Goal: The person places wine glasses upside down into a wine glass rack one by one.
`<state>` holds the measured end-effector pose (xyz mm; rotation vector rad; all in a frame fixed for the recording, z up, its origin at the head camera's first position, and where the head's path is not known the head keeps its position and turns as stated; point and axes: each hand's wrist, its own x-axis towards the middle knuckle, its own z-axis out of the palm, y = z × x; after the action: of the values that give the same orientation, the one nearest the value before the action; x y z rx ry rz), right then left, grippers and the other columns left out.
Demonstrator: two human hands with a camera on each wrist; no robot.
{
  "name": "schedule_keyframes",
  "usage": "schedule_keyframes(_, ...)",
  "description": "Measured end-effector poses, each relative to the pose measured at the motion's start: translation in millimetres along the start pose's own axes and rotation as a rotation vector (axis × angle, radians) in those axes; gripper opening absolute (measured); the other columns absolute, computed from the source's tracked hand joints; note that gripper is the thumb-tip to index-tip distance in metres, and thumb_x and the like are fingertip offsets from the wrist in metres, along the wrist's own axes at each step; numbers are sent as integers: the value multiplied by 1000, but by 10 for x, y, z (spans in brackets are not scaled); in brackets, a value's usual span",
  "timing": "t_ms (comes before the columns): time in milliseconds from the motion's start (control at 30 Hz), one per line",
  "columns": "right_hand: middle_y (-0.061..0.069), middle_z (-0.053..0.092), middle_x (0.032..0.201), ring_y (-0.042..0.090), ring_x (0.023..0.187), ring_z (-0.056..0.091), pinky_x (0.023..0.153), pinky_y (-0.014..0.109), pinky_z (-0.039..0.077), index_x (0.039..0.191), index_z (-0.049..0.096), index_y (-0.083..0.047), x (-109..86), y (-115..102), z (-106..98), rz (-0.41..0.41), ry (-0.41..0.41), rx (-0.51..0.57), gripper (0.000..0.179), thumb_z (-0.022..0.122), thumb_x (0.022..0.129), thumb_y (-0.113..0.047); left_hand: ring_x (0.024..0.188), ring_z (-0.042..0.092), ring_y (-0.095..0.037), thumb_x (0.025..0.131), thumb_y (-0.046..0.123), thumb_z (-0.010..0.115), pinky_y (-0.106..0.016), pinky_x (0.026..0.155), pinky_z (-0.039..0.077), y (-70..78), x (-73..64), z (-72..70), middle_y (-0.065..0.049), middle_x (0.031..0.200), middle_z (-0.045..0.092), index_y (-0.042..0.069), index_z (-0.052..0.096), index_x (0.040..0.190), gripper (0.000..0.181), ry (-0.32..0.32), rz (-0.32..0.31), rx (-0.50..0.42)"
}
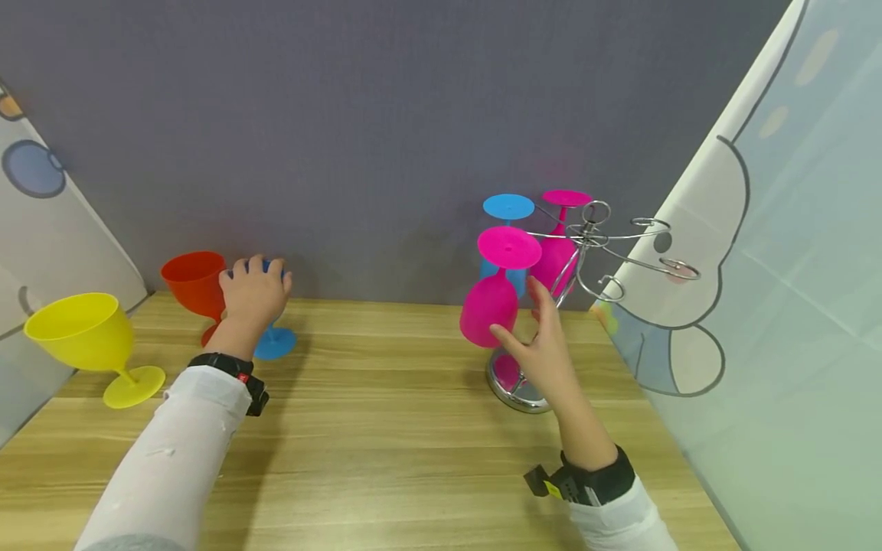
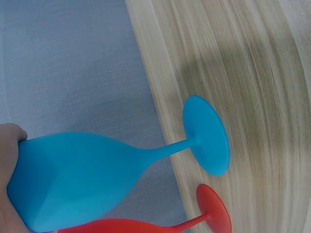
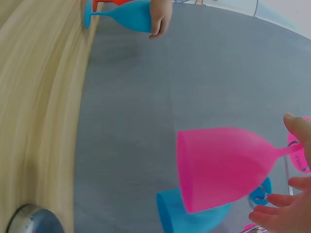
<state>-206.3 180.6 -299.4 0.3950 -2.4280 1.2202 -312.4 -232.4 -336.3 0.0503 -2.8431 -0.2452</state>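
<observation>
My left hand (image 1: pixel 255 295) holds a blue goblet (image 2: pixel 82 177) from above, its fingers over the rim. The goblet's foot (image 1: pixel 276 343) is at the wooden tabletop, upright. Close beside it stands a red goblet (image 1: pixel 196 283), partly behind my hand. On the right, a pink goblet (image 1: pixel 489 310) hangs upside down from a metal rack (image 1: pixel 586 239). My right hand (image 1: pixel 547 356) is beside that goblet with thumb and fingers spread, not gripping it. Another pink goblet (image 1: pixel 551 260) and a blue goblet (image 1: pixel 508 207) hang upside down behind it.
A yellow goblet (image 1: pixel 83 333) stands upright at the far left of the wooden table (image 1: pixel 372 444). Several wire loops of the rack reach rightward, above its round chrome base (image 1: pixel 524 402). A grey panel (image 1: pixel 344 153) rises behind; a printed sheet (image 1: pixel 779 306) borders the right side.
</observation>
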Motion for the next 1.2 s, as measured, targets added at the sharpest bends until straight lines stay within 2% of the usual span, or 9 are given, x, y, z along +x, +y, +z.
schedule_keyframes(233,13,33,153,32,141,33,112,54,34,150,27,-6,-143,-211,-131,-61,11,-116,82,75,85,-21,127,27,-57,105,26,35,-72,103,23,-1,2,-9,-36,139,30,-1,35,140,44,-7,3,-1)
schedule_keyframes(333,12,42,148,33,135,42,107,53,40,147,35,-7,-237,-338,-195,-144,55,-180,79,78,82,-17,126,27,-57,105,26,35,-72,103,23,-18,6,-20,-36,139,30,-2,35,140,45,-6,4,6)
schedule_keyframes(567,13,60,131,23,123,56,108,23,40,134,52,-1,-359,-641,-445,-581,191,-261,65,63,90,-47,126,26,-58,105,26,33,-73,102,23,-54,9,-48,-36,139,29,-1,33,141,45,-27,9,10)
schedule_keyframes(667,15,63,126,17,123,56,107,20,39,128,56,2,-310,-760,-586,-691,265,-262,64,60,91,-50,126,25,-58,105,26,32,-73,102,22,-73,2,-56,-36,140,28,-2,32,141,45,-37,8,4)
schedule_keyframes(800,15,66,121,11,120,59,104,17,42,125,60,0,-189,-874,-811,-682,328,-296,65,60,89,-54,126,24,-59,105,25,32,-74,102,22,-91,-2,-53,-36,139,27,-2,32,140,44,-30,11,-1)
schedule_keyframes(900,16,66,120,2,116,58,101,13,42,126,61,-2,-77,-935,-989,-634,319,-328,67,58,88,-58,126,24,-59,105,25,32,-74,101,22,-107,-4,-39,-37,139,27,-3,32,140,44,-24,17,-2)
schedule_keyframes(1000,14,65,123,-6,115,54,99,8,39,131,59,-6,38,-985,-1152,-575,260,-369,56,69,88,-41,125,24,-59,105,25,32,-74,101,22,-129,-14,-29,-37,138,27,-3,32,139,45,-27,21,1)
schedule_keyframes(1100,12,64,126,3,115,58,94,3,36,134,58,-11,165,-1026,-1285,-482,189,-445,54,76,84,-19,125,25,-59,105,25,33,-74,101,22,-133,-22,-27,-37,138,28,-4,33,139,45,-28,20,4)
schedule_keyframes(1200,13,60,132,29,116,59,100,26,45,138,54,-17,308,-1080,-1383,-332,84,-519,56,74,86,-18,125,26,-59,105,25,33,-74,101,22,-124,-19,-29,-37,138,29,-3,33,139,44,-18,18,6)
